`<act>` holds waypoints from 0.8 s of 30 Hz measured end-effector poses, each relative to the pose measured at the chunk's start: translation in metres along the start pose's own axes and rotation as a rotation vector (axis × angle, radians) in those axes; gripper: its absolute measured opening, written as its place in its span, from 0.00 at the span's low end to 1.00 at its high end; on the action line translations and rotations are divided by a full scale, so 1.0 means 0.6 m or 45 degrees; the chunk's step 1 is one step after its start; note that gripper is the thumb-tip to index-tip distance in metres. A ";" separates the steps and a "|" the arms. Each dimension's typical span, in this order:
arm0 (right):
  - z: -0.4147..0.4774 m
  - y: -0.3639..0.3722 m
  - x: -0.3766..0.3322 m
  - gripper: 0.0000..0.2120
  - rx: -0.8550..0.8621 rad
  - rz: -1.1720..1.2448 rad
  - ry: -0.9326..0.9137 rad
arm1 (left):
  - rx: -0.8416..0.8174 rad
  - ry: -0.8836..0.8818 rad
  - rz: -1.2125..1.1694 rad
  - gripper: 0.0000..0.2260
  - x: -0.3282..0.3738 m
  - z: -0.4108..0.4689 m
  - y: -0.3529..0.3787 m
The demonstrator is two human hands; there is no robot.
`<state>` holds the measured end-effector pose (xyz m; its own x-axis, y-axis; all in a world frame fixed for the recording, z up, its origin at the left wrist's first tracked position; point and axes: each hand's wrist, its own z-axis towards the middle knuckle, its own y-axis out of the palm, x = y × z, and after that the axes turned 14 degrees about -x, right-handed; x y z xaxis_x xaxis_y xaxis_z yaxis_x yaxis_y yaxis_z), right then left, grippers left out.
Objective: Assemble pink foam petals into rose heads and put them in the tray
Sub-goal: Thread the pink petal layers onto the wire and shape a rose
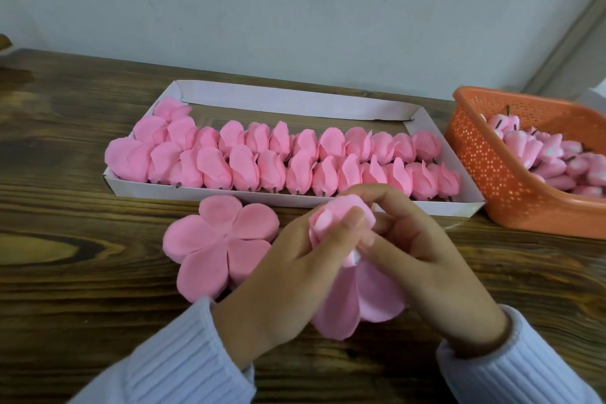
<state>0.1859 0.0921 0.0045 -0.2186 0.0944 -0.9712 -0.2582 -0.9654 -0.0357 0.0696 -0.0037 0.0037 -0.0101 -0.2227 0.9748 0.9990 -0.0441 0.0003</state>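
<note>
A half-wrapped pink rose head (341, 216) is between both hands, above the table's front middle. My left hand (288, 275) grips it from the left with fingers and thumb curled round the petals. My right hand (423, 256) pinches its right side. Loose petals of the same piece (357, 302) hang open below the hands. A stack of flat five-lobed pink petal sheets (219, 243) lies on the table to the left. Behind the hands, a white cardboard tray (295, 98) holds two long rows of finished pink rose heads (282, 161) and a few more at its left end.
An orange perforated plastic basket (492, 167) stands at the right, filled with pink and white bud cores (557, 157). The dark wooden table (65, 207) runs back to a pale wall. My white ribbed sleeves cover both wrists at the bottom edge.
</note>
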 end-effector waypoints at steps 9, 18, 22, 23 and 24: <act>0.000 -0.001 0.008 0.11 0.067 -0.202 -0.001 | 0.200 -0.038 0.146 0.11 -0.003 0.003 0.006; 0.001 0.003 -0.001 0.17 -0.019 -0.205 -0.094 | 0.048 0.038 0.022 0.10 -0.010 0.007 -0.009; -0.001 0.005 -0.005 0.18 -0.033 -0.213 -0.093 | -0.052 0.051 -0.007 0.10 -0.010 0.007 -0.009; -0.001 0.005 -0.005 0.18 -0.030 -0.239 -0.091 | -0.045 0.045 0.002 0.09 -0.008 0.008 -0.008; 0.000 0.005 -0.004 0.18 -0.025 -0.267 -0.091 | -0.016 0.030 0.007 0.08 -0.009 0.007 -0.007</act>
<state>0.1859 0.0889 0.0070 -0.2285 0.3103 -0.9228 -0.2872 -0.9272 -0.2407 0.0654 0.0020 -0.0006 -0.0057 -0.2461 0.9692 0.9985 -0.0546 -0.0080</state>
